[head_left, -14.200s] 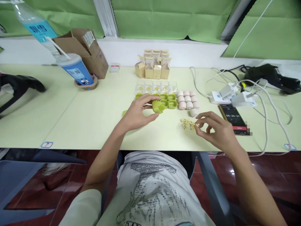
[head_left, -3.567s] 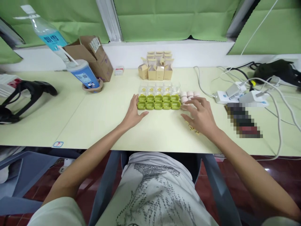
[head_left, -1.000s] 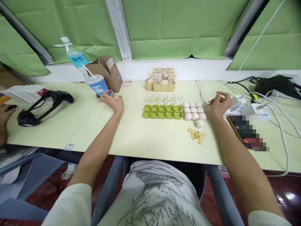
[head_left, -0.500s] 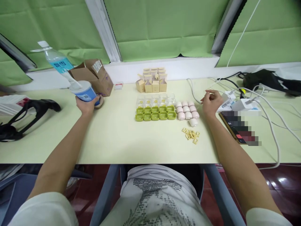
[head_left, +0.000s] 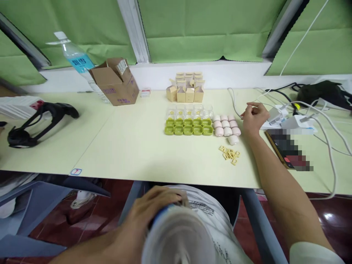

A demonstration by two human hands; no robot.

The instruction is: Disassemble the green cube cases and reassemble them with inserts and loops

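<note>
My left hand [head_left: 150,207] is wrapped around a drink cup [head_left: 178,238] with a blue band. The cup is very close to the camera, over my lap in front of the table edge, with its round top facing me and blurred. My right hand [head_left: 254,117] rests on the table beside the white chargers, fingers loosely bent and apart, with nothing visible in it. Nearest to its left are several pale pink and white rounded cases [head_left: 226,126]. Green open trays [head_left: 188,126] stand in two rows, with clear covers [head_left: 189,111] behind them. Yellow D-shaped clips [head_left: 229,154] lie in a small heap.
Small open cartons [head_left: 189,91] stand at the back. A cardboard box [head_left: 118,86] and a tilted water bottle [head_left: 79,62] are at back left. A black strapped device [head_left: 41,123] lies far left. A phone [head_left: 286,148] and white cables [head_left: 328,146] lie on the right.
My left hand has brought the cup from beside the cardboard box toward me, down over my lap. My right hand stays in its place; the view has shifted slightly.
</note>
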